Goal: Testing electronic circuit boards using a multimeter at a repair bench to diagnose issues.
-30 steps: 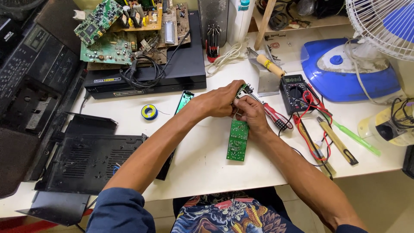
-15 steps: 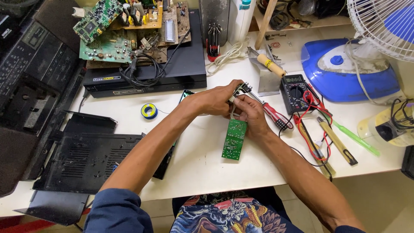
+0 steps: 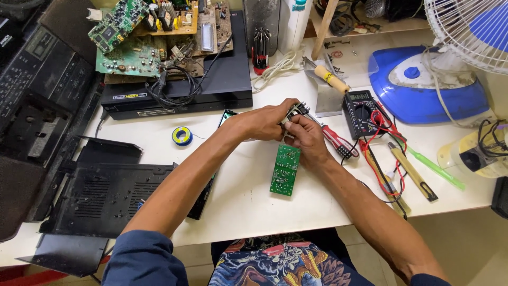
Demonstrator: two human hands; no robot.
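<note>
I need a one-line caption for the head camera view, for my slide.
Left hand and right hand together grip a small part above a green circuit board on a cluttered white workbench.

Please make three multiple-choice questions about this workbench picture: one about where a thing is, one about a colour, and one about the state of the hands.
1. Where does the small roll of solder wire lie?
A. on the white table, left of the hands
B. on top of the fan base
C. inside the black casing

2. What colour is the circuit board under the hands?
A. red
B. green
C. white

3. What are the left hand and right hand doing?
A. both lie flat on the table
B. one holds the multimeter
C. both are together on a small part above the board

Answers:
1. A, the roll sits on bare tabletop to the left of the forearm.
2. B, the board's face is plainly green.
3. C, the fingers of both hands meet on one small dark part; the multimeter lies untouched to the right.
</note>
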